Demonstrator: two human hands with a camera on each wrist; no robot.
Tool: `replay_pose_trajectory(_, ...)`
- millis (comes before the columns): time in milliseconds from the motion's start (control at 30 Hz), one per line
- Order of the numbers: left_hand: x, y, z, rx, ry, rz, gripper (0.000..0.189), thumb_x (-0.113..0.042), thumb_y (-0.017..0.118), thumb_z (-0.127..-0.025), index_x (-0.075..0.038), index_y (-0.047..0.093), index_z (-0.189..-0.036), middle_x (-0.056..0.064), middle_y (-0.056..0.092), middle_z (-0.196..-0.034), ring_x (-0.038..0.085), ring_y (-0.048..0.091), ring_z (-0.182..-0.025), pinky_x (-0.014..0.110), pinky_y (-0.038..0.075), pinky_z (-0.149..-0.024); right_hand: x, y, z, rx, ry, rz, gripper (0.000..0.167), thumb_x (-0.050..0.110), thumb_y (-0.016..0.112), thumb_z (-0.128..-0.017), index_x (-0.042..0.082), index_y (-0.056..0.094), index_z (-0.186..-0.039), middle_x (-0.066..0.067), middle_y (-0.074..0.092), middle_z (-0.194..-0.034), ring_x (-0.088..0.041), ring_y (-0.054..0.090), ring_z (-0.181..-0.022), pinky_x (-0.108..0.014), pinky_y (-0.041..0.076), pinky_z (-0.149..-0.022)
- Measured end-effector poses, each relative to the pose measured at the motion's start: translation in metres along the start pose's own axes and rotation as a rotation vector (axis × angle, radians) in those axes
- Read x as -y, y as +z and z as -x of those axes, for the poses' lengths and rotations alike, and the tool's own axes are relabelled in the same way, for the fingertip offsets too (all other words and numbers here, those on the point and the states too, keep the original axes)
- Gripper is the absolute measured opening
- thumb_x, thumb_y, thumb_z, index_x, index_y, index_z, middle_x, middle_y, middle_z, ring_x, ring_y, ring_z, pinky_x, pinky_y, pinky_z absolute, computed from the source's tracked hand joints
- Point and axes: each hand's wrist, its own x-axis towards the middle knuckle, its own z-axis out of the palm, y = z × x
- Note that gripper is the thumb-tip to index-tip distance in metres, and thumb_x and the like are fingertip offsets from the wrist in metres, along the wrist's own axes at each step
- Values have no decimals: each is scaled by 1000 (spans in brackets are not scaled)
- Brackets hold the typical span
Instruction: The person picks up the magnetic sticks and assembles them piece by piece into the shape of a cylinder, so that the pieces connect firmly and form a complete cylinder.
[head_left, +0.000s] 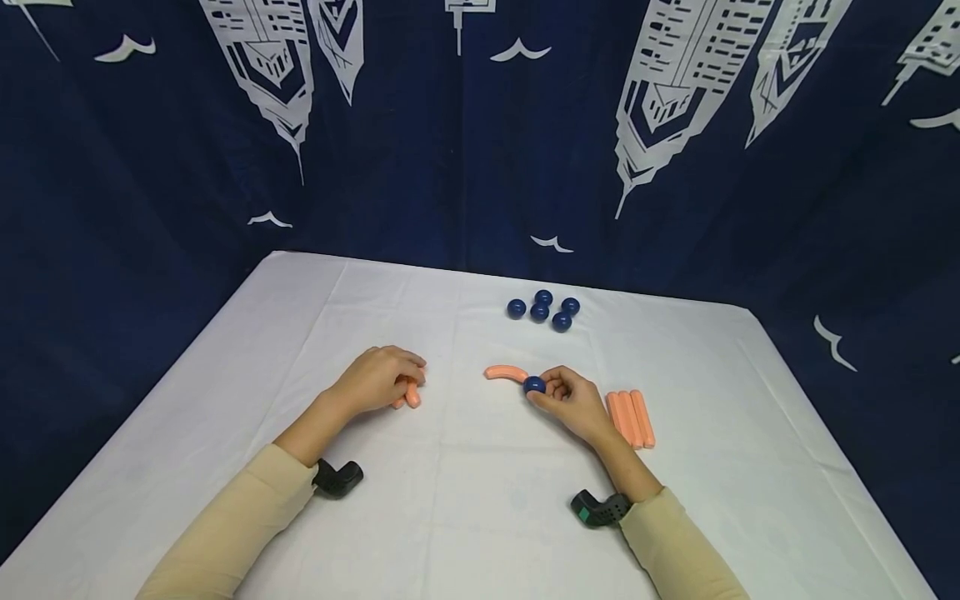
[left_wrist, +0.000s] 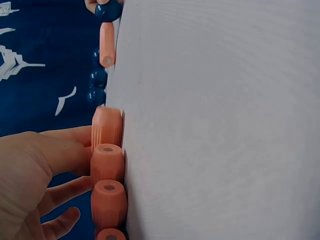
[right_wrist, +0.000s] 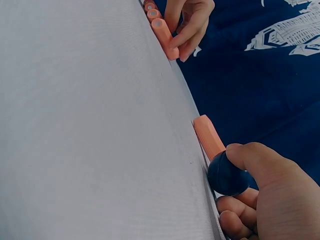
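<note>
My right hand pinches a blue ball between thumb and fingers. The ball touches the right end of a curved orange stick lying on the table; the right wrist view shows the same ball against that stick. On the left, my left hand curls over a few short orange sticks, partly hidden below it. Its fingers grip the foremost stick in the left wrist view, where more sticks with holes in their ends lie alongside.
Several blue balls sit grouped toward the back of the white-covered table. A row of several straight orange sticks lies beside my right wrist. Behind the table's far edge hangs a dark blue patterned cloth.
</note>
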Motion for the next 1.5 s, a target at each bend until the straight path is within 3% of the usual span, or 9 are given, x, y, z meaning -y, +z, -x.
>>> replay_pose_trajectory(233, -3, 5, -8, 53, 11, 3, 29, 5, 67, -80, -13, 77, -100, 2, 69, -115, 25, 62, -112, 46, 47, -93, 0, 1, 1, 3, 6, 4, 29, 22, 80, -82, 4, 65, -100, -4, 56, -79, -17, 50, -70, -23, 41, -62)
replay_pose_trajectory(433, -4, 10, -15, 52, 65, 23, 19, -1, 72, -84, -17, 75, -94, -5, 70, -101, 18, 64, -101, 38, 49, -87, 1, 1, 1, 1, 9, 1, 29, 21, 80, -82, 4, 65, -101, -4, 56, -79, -17, 49, -71, -23, 41, -62)
replay_pose_trajectory(800, -15, 13, -24, 93, 15, 24, 7, -20, 73, -89, -19, 76, -96, -7, 69, -94, 14, 64, -92, 33, 49, -84, 2, 2, 1, -4, -1, 7, 28, 20, 80, -82, 4, 64, -100, -4, 56, -78, -17, 49, -70, -23, 41, -61)
replay_pose_trajectory(1033, -26, 17, -28, 81, 62, 46, 12, -14, 75, -85, -18, 75, -96, -8, 68, -90, 12, 62, -86, 32, 48, -81, 0, 1, -1, -5, -11, 12, 29, 21, 80, -83, 4, 64, -100, -3, 56, -78, -16, 49, -69, -23, 41, -61)
replay_pose_trajectory(1500, -51, 32, -39, 115, 113, 66, 16, -16, 75, -85, -15, 74, -101, -6, 68, -94, 10, 61, -87, 31, 48, -83, -1, 0, -1, -6, -28, 14, 28, 20, 79, -83, 4, 64, -99, -2, 56, -78, -16, 49, -68, -23, 41, -61)
